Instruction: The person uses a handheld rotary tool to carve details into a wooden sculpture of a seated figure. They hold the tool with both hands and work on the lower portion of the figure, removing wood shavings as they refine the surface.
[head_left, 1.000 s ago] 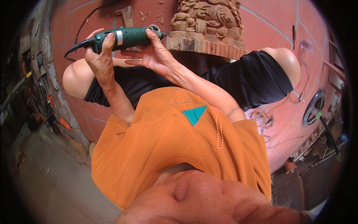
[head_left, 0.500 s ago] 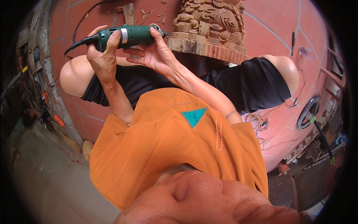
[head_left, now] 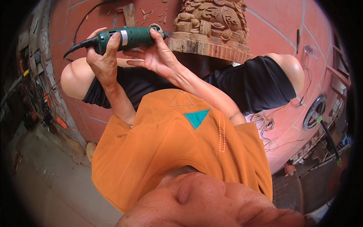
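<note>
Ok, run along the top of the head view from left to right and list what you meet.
Black power cord → left hand gripping the rear of the green power tool → right hand at the tool's front → carved wooden piece on its rough base.

Green power tool (head_left: 128, 38), tan carved wood block (head_left: 211, 26), orange shirt (head_left: 170, 151)

One green power tool (head_left: 126, 38) (black cord trailing), one carved wooden block (head_left: 210, 26), two hands: left hand (head_left: 103, 60), right hand (head_left: 157, 56).
</note>
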`<state>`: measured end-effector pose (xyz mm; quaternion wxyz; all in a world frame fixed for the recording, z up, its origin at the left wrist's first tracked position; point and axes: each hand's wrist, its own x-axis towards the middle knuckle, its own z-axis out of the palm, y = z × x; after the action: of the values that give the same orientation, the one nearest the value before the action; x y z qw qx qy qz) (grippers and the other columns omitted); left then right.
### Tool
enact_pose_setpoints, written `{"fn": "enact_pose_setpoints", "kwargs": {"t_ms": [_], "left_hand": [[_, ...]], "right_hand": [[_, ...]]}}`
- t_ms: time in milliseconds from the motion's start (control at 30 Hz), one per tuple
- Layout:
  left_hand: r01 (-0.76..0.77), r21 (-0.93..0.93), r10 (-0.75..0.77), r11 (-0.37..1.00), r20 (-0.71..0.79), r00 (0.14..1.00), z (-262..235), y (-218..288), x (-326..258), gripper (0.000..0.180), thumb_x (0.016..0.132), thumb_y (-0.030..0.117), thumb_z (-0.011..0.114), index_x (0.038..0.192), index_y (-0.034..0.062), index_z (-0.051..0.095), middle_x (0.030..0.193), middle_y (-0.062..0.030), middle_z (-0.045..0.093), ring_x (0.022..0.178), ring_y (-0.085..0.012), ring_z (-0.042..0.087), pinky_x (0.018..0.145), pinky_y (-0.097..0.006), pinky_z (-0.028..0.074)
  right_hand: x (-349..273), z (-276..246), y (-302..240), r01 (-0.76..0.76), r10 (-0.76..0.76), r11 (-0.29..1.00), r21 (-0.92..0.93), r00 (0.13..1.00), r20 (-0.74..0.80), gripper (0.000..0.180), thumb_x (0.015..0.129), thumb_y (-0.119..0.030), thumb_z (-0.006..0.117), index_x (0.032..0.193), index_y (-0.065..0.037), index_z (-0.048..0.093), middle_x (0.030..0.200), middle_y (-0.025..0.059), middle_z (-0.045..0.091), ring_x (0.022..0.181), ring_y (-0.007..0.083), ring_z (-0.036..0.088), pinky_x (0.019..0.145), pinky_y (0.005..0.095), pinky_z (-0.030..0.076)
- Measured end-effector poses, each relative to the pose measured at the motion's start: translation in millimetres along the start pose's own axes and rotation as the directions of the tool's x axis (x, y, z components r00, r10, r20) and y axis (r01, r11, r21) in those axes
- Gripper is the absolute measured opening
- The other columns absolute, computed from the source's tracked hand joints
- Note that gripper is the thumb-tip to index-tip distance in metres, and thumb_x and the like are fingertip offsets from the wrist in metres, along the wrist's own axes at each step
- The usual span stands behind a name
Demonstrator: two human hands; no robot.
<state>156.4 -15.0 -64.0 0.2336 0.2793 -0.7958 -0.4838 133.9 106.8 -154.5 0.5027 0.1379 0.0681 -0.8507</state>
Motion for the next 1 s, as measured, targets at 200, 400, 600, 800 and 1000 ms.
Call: {"fn": "enact_pose_setpoints", "kwargs": {"t_ms": [200, 400, 600, 800, 1000], "left_hand": [[0.041, -0.072, -0.041, 0.997, -0.002, 0.999, -2, 5, -1, 0.037, 0.077, 0.020, 0.078, 0.103, 0.0003, 0.062, 0.089, -0.0037, 0.057, 0.081, -0.0114, 0.055, 0.074, -0.023, 0.047], [-0.009, -0.085, 0.008, 0.996, -0.010, 1.000, -2, 2, 0, 0.038, 0.076, 0.020, 0.079, 0.104, 0.0003, 0.062, 0.089, -0.0034, 0.057, 0.081, -0.0109, 0.056, 0.076, -0.022, 0.047], [-0.006, -0.098, 0.005, 0.995, -0.007, 1.000, 0, 4, -1, 0.038, 0.076, 0.021, 0.078, 0.104, 0.0008, 0.062, 0.090, -0.0037, 0.057, 0.080, -0.0109, 0.056, 0.076, -0.022, 0.046], [-0.034, -0.078, 0.033, 0.996, -0.011, 0.999, 1, 0, -1, 0.037, 0.077, 0.021, 0.078, 0.104, 0.0010, 0.062, 0.090, -0.0036, 0.057, 0.080, -0.0107, 0.056, 0.075, -0.022, 0.047], [-0.036, -0.094, 0.036, 0.995, -0.002, 0.999, 0, 3, -1, 0.038, 0.077, 0.021, 0.078, 0.104, 0.0007, 0.062, 0.090, -0.0037, 0.057, 0.080, -0.0109, 0.056, 0.075, -0.022, 0.047]], "right_hand": [[-7, 9, -2, 0.012, -0.011, 1.000, -0.008, 0.999, 0.043, 0.072, 0.087, -0.061, 0.054, 0.133, -0.006, 0.043, 0.122, 0.0202, 0.057, 0.114, 0.0357, 0.057, 0.086, 0.0497, 0.054], [-9, 7, -3, -0.003, -0.001, 0.999, 0.049, 0.997, 0.083, 0.071, 0.087, -0.054, 0.060, 0.134, -0.006, 0.038, 0.127, 0.0184, 0.053, 0.115, 0.0423, 0.055, 0.087, 0.0535, 0.054], [-8, 8, -4, 0.015, -0.014, 1.000, -0.007, 0.998, 0.063, 0.071, 0.088, -0.059, 0.055, 0.133, -0.006, 0.042, 0.124, 0.0197, 0.055, 0.115, 0.0381, 0.056, 0.089, 0.0520, 0.052], [-8, 7, -4, 0.019, -0.018, 1.000, -0.014, 0.998, 0.061, 0.070, 0.088, -0.060, 0.053, 0.132, -0.006, 0.044, 0.122, 0.0205, 0.057, 0.115, 0.0350, 0.057, 0.090, 0.0512, 0.051], [-11, 7, -6, 0.021, -0.023, 1.000, 0.018, 0.996, 0.084, 0.071, 0.088, -0.056, 0.057, 0.134, -0.005, 0.039, 0.126, 0.0209, 0.053, 0.115, 0.0382, 0.056, 0.088, 0.0513, 0.054]]}}
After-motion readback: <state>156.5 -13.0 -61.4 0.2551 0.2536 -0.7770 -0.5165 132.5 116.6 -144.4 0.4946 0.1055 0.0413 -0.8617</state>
